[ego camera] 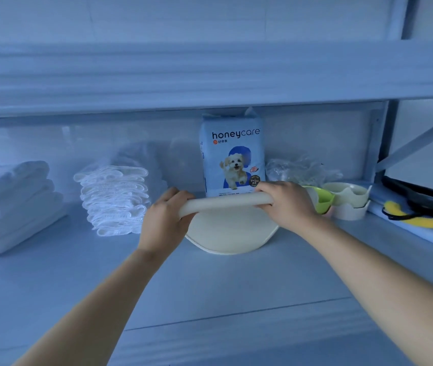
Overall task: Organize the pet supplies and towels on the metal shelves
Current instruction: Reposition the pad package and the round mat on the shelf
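Cream mat point(232, 233): roll lies left-to-right, left grip point(165, 217) and right grip point(286, 204) each curled round 1 end; flat part faces shelf point(210, 299) front edge.

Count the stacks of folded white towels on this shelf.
2. One towel stack sits at the far left; a second towel stack sits between it and the honeycare pack. Others may be hidden behind them.

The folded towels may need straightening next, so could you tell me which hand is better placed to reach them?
Probably the left hand: it grips the rolled mat at the end beside the towel stack, while the right hand sits by the bowls.
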